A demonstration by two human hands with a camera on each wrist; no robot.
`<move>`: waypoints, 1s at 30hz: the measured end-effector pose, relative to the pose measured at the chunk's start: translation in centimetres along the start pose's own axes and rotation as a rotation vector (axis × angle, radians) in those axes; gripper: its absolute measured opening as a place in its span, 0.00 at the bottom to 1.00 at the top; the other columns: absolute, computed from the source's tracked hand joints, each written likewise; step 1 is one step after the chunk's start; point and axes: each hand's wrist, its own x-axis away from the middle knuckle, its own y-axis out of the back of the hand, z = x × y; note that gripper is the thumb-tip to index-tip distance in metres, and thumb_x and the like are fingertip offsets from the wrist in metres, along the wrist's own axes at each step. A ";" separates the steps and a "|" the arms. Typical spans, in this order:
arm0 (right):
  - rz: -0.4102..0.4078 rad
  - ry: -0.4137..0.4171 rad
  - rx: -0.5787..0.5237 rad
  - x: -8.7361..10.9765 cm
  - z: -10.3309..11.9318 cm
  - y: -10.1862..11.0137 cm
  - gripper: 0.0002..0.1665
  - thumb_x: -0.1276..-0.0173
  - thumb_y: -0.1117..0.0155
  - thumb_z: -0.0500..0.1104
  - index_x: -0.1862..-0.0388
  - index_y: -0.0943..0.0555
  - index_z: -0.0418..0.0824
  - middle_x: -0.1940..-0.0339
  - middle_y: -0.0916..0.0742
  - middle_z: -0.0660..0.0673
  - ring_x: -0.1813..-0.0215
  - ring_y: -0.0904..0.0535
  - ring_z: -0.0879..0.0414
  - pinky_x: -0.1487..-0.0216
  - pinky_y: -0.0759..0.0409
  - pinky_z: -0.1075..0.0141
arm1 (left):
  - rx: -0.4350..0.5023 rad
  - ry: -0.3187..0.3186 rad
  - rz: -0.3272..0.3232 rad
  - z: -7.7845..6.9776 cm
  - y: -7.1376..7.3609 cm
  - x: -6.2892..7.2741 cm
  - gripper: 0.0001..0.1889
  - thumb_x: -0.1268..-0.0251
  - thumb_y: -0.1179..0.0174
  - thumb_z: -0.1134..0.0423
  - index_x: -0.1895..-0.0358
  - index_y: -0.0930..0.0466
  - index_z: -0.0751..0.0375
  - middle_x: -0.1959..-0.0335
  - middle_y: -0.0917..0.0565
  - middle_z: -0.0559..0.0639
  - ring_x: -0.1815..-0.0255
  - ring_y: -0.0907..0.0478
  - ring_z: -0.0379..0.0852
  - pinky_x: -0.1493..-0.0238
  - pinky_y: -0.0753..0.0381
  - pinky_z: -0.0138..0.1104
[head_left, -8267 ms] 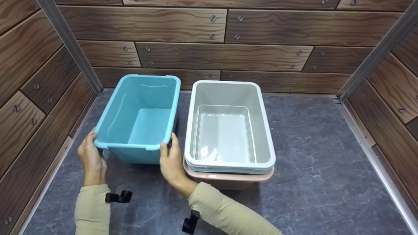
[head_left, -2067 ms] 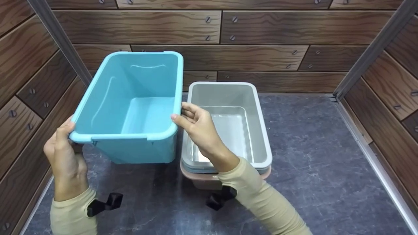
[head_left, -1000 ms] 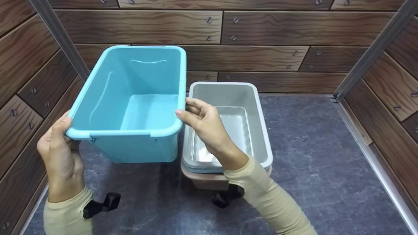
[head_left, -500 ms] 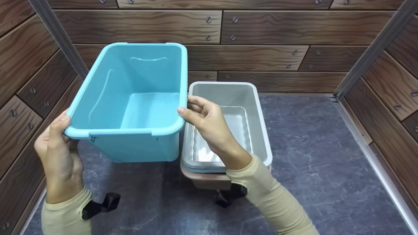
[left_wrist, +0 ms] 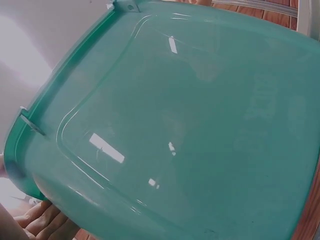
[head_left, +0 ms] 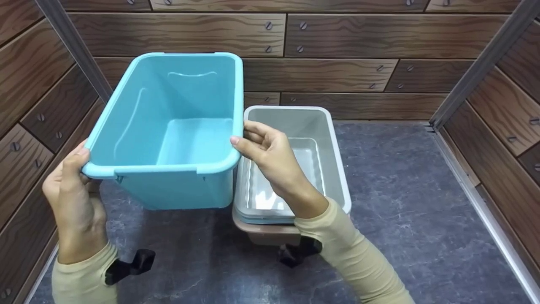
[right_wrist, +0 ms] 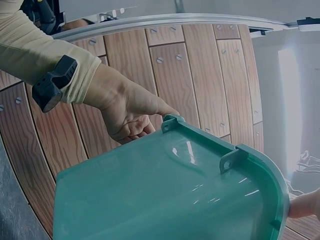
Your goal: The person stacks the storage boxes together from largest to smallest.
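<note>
Both hands hold a turquoise plastic storage bin (head_left: 177,188) by its rim, raised over the floor with its open top tipped toward the head camera. My left hand (head_left: 78,200) grips the near left corner, thumb at the rim. On the right long side, close to the near corner, my right hand (head_left: 274,162) pinches the rim with its thumb on top and fingers curled beneath. The bin's outer wall (left_wrist: 190,120) fills the left wrist view. Two lugs with holes show under its rim (right_wrist: 235,157) in the right wrist view. Nothing lies inside it.
Right of the held bin stands a nested stack: a light grey bin (head_left: 341,169) on top, a bluish edge (head_left: 261,220) below it, a pink bin (head_left: 270,236) at the bottom. Wood-patterned walls (head_left: 337,33) enclose the dark marbled floor (head_left: 422,202).
Over the earlier frames, the turquoise bin has risen from low near the floor and come closer to the camera. In the last half second it rises only slightly. The stack stays put.
</note>
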 end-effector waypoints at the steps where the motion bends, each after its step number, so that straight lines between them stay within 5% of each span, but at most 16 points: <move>1: 0.000 0.001 0.000 0.0 0.0 0.0 0.29 0.33 0.44 0.32 0.34 0.34 0.24 0.38 0.22 0.27 0.41 0.19 0.51 0.38 0.20 0.60 | 0.002 0.000 0.002 0.0 0.0 0.0 0.11 0.42 0.40 0.72 0.58 0.15 0.75 0.65 0.10 0.60 0.72 0.13 0.44 0.66 0.15 0.31; 30: -0.029 0.040 -0.002 0.4 1.1 0.5 0.25 0.34 0.43 0.30 0.38 0.30 0.23 0.43 0.18 0.27 0.47 0.16 0.54 0.41 0.18 0.60 | 0.015 -0.052 0.065 -0.6 -0.9 0.5 0.14 0.42 0.39 0.71 0.55 0.18 0.79 0.68 0.11 0.62 0.75 0.14 0.44 0.71 0.15 0.31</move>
